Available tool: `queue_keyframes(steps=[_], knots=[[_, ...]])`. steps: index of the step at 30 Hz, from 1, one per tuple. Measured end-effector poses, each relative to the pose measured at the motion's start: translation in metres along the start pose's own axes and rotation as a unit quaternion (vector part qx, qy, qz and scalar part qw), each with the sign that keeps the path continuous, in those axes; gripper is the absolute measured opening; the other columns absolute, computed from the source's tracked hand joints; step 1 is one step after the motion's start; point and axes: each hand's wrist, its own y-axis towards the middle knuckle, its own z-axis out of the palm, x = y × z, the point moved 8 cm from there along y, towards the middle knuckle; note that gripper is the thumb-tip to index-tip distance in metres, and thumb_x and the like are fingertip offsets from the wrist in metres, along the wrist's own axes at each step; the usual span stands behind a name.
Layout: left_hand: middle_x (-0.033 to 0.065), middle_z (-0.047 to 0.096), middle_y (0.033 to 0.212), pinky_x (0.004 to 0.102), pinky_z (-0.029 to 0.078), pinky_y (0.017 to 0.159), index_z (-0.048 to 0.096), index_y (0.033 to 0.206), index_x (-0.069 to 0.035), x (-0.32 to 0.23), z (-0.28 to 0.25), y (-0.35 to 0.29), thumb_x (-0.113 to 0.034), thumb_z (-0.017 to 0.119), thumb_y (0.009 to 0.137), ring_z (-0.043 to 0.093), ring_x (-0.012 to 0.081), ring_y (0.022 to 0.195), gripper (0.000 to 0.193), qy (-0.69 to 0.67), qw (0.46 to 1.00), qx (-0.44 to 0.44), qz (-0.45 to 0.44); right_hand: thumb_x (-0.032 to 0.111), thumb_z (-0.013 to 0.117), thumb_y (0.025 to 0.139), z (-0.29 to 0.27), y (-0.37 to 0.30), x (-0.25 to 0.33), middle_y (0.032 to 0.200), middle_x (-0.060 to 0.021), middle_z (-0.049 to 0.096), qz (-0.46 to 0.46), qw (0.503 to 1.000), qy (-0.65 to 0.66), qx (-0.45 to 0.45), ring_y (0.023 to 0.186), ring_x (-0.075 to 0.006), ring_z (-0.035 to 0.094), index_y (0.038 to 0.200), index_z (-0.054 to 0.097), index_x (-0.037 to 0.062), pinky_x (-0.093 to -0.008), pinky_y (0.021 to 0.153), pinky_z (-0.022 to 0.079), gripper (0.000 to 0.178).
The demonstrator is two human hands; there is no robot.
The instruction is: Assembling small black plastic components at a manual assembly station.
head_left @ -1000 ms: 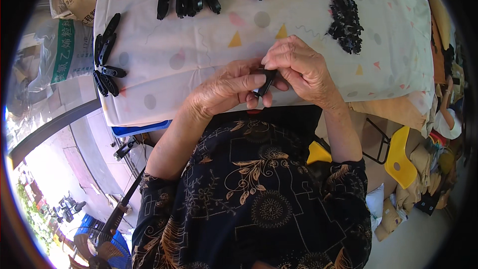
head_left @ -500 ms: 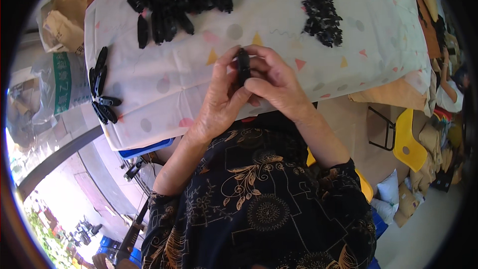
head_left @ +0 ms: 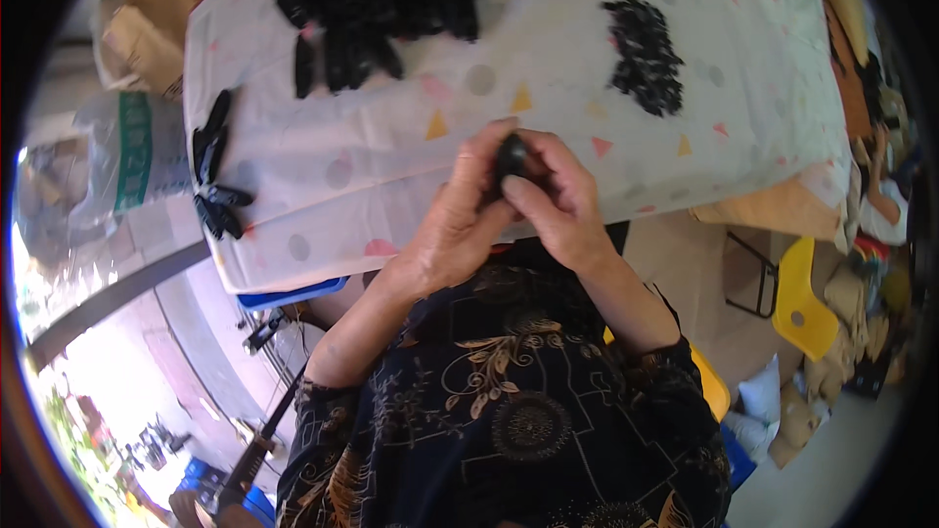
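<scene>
Between both hands, just above the table's near edge, is a small black elongated part (head_left: 511, 158), its exact kind unclear. My left hand (head_left: 467, 198) has its fingers closed around the left side of it. My right hand (head_left: 556, 194) grips it from the right, with the thumb laid over its near end. The fingers partly cover the part. At the far left of the table lies a small group of similar black pieces (head_left: 217, 198). A large heap of long black pieces (head_left: 391, 0) covers the table's far side.
A patch of small black pieces (head_left: 646, 57) lies on the right of the patterned tablecloth (head_left: 391, 156). Left of the table are a clear plastic bag (head_left: 108, 152) and a brown paper bag (head_left: 152, 29). A yellow chair (head_left: 805, 295) stands to the right; another person (head_left: 885, 200) is beyond.
The black part has tipped from lengthwise in view to a shorter, foreshortened look. Both hands have shifted slightly right and nearer, still around it. The whole view has moved a little.
</scene>
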Motion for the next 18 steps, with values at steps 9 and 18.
queue_keyframes(steps=[9, 18], knots=[[0.007, 0.058, 0.073, 0.0281, 0.049, 0.062, 0.05, 0.105, -0.005, -0.025, -0.094, -0.011, -0.005, 0.06, 0.085, 0.058, 0.0119, 0.066, 0.023, 0.205, 0.953, -0.223, 0.019, -0.001, 0.056, 0.083, -0.066, 0.022, 0.068, 0.112, -0.0071, 0.055, -0.173, 0.839, -0.515, -0.028, 0.097, -0.0191, 0.054, 0.11, 0.058, 0.0032, -0.0297, 0.081, 0.044, 0.027], [0.0185, 0.065, 0.093, 0.0458, 0.047, 0.074, 0.057, 0.098, -0.005, -0.053, -0.245, 0.032, -0.032, 0.063, 0.082, 0.061, 0.0395, 0.087, 0.031, 0.635, 0.722, -0.257, -0.098, -0.001, 0.06, 0.078, -0.104, 0.065, 0.079, 0.091, -0.0072, 0.05, -0.178, 0.626, -0.759, 0.029, 0.089, -0.0267, 0.053, 0.087, 0.054, 0.0023, -0.037, 0.074, 0.043, 0.011]])
